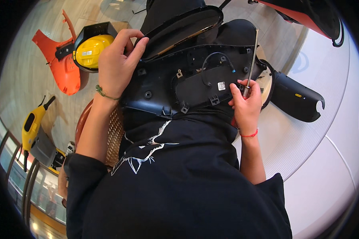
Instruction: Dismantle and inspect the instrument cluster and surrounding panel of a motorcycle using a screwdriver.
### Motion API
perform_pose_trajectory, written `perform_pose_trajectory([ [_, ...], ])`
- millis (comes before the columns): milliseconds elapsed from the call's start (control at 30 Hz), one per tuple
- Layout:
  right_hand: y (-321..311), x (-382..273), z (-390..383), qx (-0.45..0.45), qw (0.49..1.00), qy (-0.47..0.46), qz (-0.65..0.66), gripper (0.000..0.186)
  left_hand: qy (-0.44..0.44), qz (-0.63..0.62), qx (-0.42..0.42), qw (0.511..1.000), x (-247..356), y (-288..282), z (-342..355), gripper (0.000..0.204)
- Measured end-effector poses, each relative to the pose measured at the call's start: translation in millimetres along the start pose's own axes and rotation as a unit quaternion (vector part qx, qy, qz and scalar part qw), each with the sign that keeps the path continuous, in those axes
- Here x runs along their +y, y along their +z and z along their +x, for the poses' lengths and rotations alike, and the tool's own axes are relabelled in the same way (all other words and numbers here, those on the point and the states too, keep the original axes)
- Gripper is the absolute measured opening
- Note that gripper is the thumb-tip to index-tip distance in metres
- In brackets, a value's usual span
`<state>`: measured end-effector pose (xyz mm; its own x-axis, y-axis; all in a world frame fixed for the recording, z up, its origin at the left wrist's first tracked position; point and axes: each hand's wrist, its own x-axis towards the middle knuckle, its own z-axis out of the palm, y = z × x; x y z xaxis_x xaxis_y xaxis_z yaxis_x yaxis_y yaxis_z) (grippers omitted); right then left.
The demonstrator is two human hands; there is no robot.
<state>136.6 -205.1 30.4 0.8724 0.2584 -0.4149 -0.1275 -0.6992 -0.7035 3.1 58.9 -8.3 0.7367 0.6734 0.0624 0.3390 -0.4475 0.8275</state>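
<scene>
Seen from above, a seated person in a black T-shirt (175, 187) with a white line drawing has a large black plastic shell (159, 85) across the lap, at the upper centre of the frame. The shell lies with its inner side up, showing screw posts, a thin black cable (203, 65) with a blue tip, and a small white label (221, 86). The right hand (247, 105), right of centre, has its fingers closed around a screwdriver (252, 57), whose long metal shaft points up the frame. The left hand (117, 65), upper left of centre, brings thumb and index finger close together at the left end of a raised black oval panel (169, 34); whether they pinch it, I cannot tell. At the upper left, an orange part (66, 75) and a yellow part (89, 51) in a black housing lie on the wooden floor (24, 73); a yellow-and-grey piece (32, 127) is below them. At the right, a black curved cover (297, 95) rests on a white table (307, 139).
</scene>
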Motion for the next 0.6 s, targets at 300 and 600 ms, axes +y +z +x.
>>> perform_pose_trajectory([
  [300, -2, 0, -3, 0.015, 0.998, -0.028, -0.059, 0.027, 0.015, 0.039, 0.000, 0.999, 3, 0, 0, 0.015],
  [600, -7, 17, 1, -0.008, 0.974, -0.138, -0.178, 0.026, 0.009, 0.020, 0.005, 1.000, 4, 1, -2, 0.016],
])
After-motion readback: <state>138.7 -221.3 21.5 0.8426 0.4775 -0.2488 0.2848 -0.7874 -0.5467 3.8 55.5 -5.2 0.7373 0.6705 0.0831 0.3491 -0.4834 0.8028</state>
